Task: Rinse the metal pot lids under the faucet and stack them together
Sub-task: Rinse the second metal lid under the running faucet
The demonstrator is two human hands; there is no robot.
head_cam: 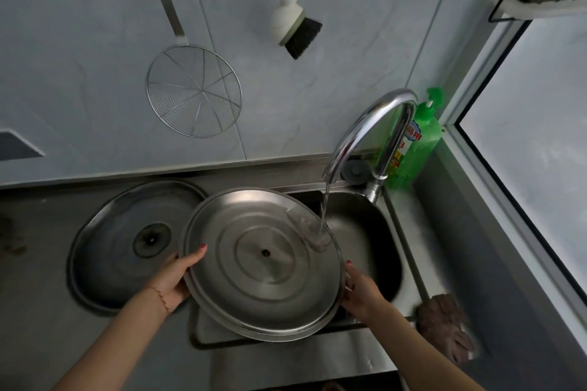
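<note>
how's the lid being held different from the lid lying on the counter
The held lid is tilted over the sink, gripped by the left hand and right hand, with faucet water hitting its rim; the counter lid lies flat, untouched, with no water on it. Both are round steel, hollow side up.

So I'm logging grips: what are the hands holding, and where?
Both hold one metal pot lid by its rim: left hand at the left edge, right hand at the right.
</note>
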